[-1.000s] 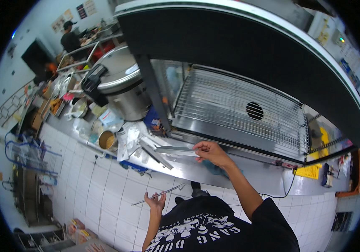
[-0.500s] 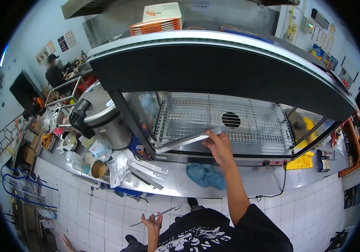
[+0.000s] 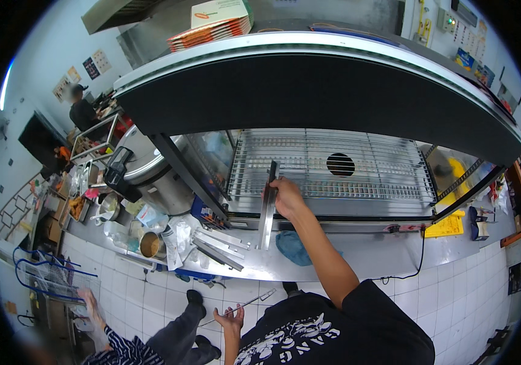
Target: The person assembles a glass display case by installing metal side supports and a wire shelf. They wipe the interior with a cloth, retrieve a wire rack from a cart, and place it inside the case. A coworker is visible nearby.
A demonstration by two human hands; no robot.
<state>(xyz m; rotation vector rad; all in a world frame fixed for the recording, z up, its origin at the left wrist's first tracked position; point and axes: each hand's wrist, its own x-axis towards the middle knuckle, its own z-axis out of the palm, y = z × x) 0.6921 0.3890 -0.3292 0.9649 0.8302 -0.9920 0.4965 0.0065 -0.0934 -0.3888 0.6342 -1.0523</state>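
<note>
My right hand (image 3: 288,198) is closed around the upper part of a long metal strip (image 3: 266,226), held nearly upright at the open front of a black-framed display cabinet (image 3: 321,88). Inside the cabinet lies a wire rack (image 3: 291,152) over a metal floor. Low in front of my body, my left hand (image 3: 230,320) grips a thin metal rod (image 3: 251,301) with a narrow loop-like end. Several similar metal strips (image 3: 219,248) lie on the steel counter (image 3: 388,258), left of the raised one. A crumpled blue cloth (image 3: 294,247) rests below the cabinet's front edge, partly behind my right forearm.
A large steel cooker (image 3: 160,182) stands left of the cabinet, with a pot (image 3: 150,244) and plastic bags nearby. At lower left, another person's hand (image 3: 87,296) is near a blue-edged wire basket (image 3: 54,277). A black cable (image 3: 420,258) hangs at right.
My right hand has drawn the metal strip left, out of the cabinet front, turning it from slanted to nearly upright. Another person has come into view at lower left. My left hand keeps the rod.
</note>
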